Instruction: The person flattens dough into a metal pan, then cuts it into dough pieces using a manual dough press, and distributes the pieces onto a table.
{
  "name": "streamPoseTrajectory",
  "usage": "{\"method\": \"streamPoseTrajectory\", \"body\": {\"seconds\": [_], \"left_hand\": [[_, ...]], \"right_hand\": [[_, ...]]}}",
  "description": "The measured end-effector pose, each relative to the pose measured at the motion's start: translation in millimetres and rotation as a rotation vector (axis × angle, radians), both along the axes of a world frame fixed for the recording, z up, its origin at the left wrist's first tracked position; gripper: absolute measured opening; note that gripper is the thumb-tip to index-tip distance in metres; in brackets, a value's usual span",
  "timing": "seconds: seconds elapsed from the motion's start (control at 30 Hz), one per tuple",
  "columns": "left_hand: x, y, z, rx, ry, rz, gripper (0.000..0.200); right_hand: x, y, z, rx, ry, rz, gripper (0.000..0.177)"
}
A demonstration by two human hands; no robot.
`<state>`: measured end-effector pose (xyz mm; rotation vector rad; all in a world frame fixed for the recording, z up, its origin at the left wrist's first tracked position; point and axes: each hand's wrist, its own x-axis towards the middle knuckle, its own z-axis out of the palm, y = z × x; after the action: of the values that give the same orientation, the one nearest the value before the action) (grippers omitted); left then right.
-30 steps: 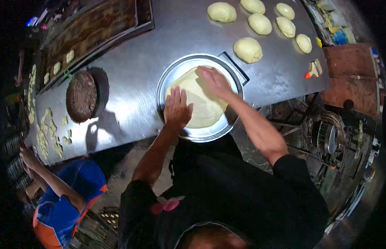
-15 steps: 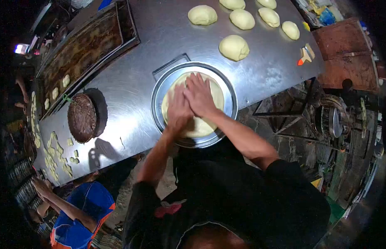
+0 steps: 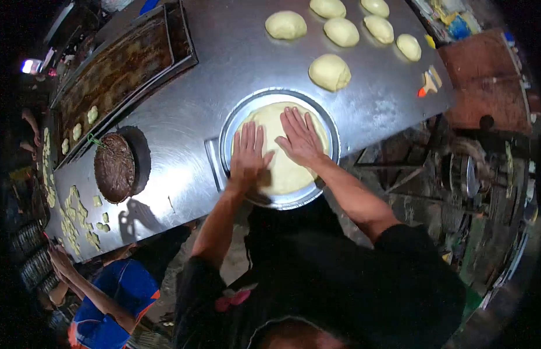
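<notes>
A flattened round of pale dough [image 3: 285, 174] lies in a round metal pan [image 3: 335, 136] at the table's near edge. My left hand [image 3: 248, 154] rests flat on the left side of the dough, fingers pointing away from me. On its right side lies my right hand [image 3: 301, 138], palm down with the fingers stretched out. A gap of bare dough shows between the two hands. At the pan's left side a rectangular metal handle [image 3: 212, 166] sticks out. Neither hand holds anything.
Several dough balls [image 3: 330, 72] sit on the metal table [image 3: 241, 52] beyond the pan. A bowl of brown paste [image 3: 114, 167], small dough pieces [image 3: 74, 218] and a dark baking tray [image 3: 122, 64] are to the left. A scraper [image 3: 429, 82] lies right. A co-worker [image 3: 110, 296] is lower left.
My hands have moved apart from the middle of the dough to its two sides. The pan has turned counterclockwise, its handle going from upper left to left, and shifted slightly right.
</notes>
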<state>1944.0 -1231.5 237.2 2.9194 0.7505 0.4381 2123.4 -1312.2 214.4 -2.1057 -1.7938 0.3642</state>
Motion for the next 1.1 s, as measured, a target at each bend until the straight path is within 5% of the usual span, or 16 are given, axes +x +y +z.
{"method": "streamPoseTrajectory", "body": {"seconds": [0.07, 0.13, 0.2, 0.27, 0.3, 0.43, 0.47, 0.53, 0.57, 0.6, 0.7, 0.8, 0.93, 1.0, 1.03, 1.1], "left_hand": [[-14.7, -30.1, 1.5, -0.022, 0.089, 0.089, 0.069], [-14.9, -35.3, 12.8, -0.170, 0.166, 0.226, 0.070], [-2.4, -22.1, 20.7, -0.245, 0.337, 0.254, 0.070], [24.3, 7.7, 9.2, 0.071, 0.117, -0.093, 0.071], [25.5, 22.1, -9.9, 0.009, 0.079, -0.118, 0.070], [10.7, -6.1, -5.1, 0.030, 0.037, 0.112, 0.069], [3.1, -16.6, -3.2, 0.022, 0.042, 0.111, 0.069], [6.3, -9.4, 6.4, -0.150, 0.247, 0.271, 0.061], [13.5, -4.9, 7.9, -0.120, 0.187, 0.272, 0.054], [28.2, 8.1, 14.1, -0.042, 0.116, 0.127, 0.060], [31.9, 36.8, -13.9, -0.123, 0.226, -0.052, 0.071], [24.2, 13.5, -8.6, -0.016, 0.097, 0.109, 0.068], [12.4, 7.3, 2.5, -0.162, 0.174, 0.191, 0.067], [37.1, 14.8, 2.7, 0.076, 0.026, -0.109, 0.067], [40.6, 22.7, -6.3, -0.055, 0.070, -0.167, 0.067], [44.4, 20.8, -10.0, -0.027, 0.057, -0.080, 0.068]], "right_hand": [[16.1, 13.8, 1.5, 0.025, -0.067, 0.153, 0.061], [37.6, 34.3, 21.8, -0.050, 0.687, 0.181, 0.056], [10.9, 32.0, 41.7, 0.102, 0.684, -0.172, 0.055], [-15.9, 21.4, 18.6, 0.118, 0.245, -0.160, 0.060], [-18.3, 2.6, 5.0, 0.126, 0.095, -0.090, 0.060], [20.2, 16.0, -4.9, 0.101, -0.028, 0.169, 0.059], [30.7, 30.9, -4.1, 0.073, 0.160, 0.233, 0.053], [28.4, 46.0, 43.5, -0.078, 0.786, -0.057, 0.049], [11.6, 47.7, 34.6, 0.217, 0.641, -0.157, 0.048], [1.1, 48.1, 21.8, 0.149, 0.271, -0.109, 0.053], [-0.2, 9.3, 3.5, -0.009, -0.059, -0.053, 0.064], [24.6, 18.0, -3.4, 0.004, -0.118, 0.098, 0.064], [31.6, 35.7, 36.4, -0.064, 0.444, 0.108, 0.055], [-1.1, 21.4, 17.9, 0.048, 0.142, -0.143, 0.056], [-2.7, 2.3, 6.0, 0.082, 0.041, -0.117, 0.056], [24.7, 6.3, -1.6, 0.138, -0.091, -0.080, 0.056]]}}
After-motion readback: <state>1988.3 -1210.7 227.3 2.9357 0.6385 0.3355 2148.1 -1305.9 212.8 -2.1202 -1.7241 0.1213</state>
